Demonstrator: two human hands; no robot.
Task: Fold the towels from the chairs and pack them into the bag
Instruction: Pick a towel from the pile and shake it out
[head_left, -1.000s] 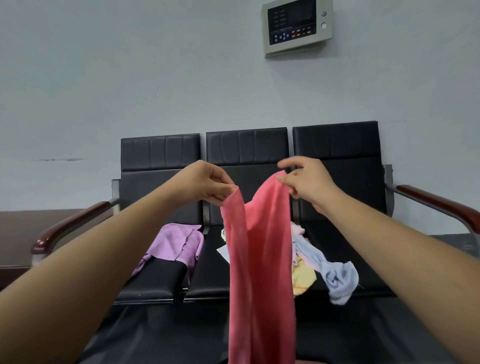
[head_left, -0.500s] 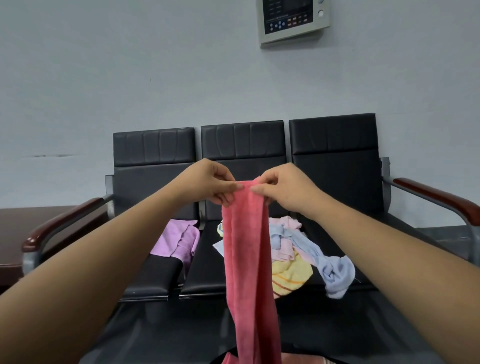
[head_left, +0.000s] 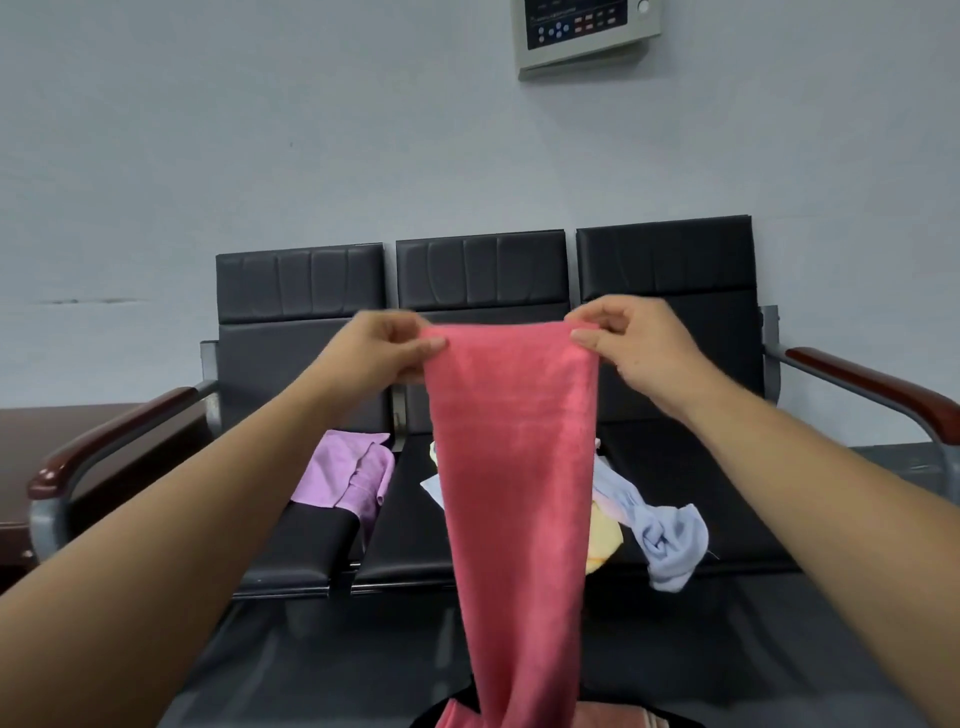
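Note:
A pink-red towel (head_left: 514, 467) hangs in front of me, stretched flat at its top edge. My left hand (head_left: 384, 348) pinches its top left corner and my right hand (head_left: 631, 345) pinches its top right corner. The towel's lower end drops out of view at the bottom, near a dark rounded shape with pink-red cloth (head_left: 613, 719); I cannot tell whether that is the bag. On the row of black chairs (head_left: 480, 275) behind lie a purple towel (head_left: 345, 475), a light blue towel (head_left: 662, 540) and a yellow towel (head_left: 602, 543), partly hidden by the held towel.
The chairs stand against a pale wall, with wooden armrests at the left (head_left: 111, 436) and right (head_left: 872, 387) ends. A dark brown table (head_left: 31, 457) sits at the far left. A control panel (head_left: 587, 34) is mounted on the wall above.
My hands have moved apart, spreading the towel's top edge from a bunched strip to its full width. The view has tilted down a little.

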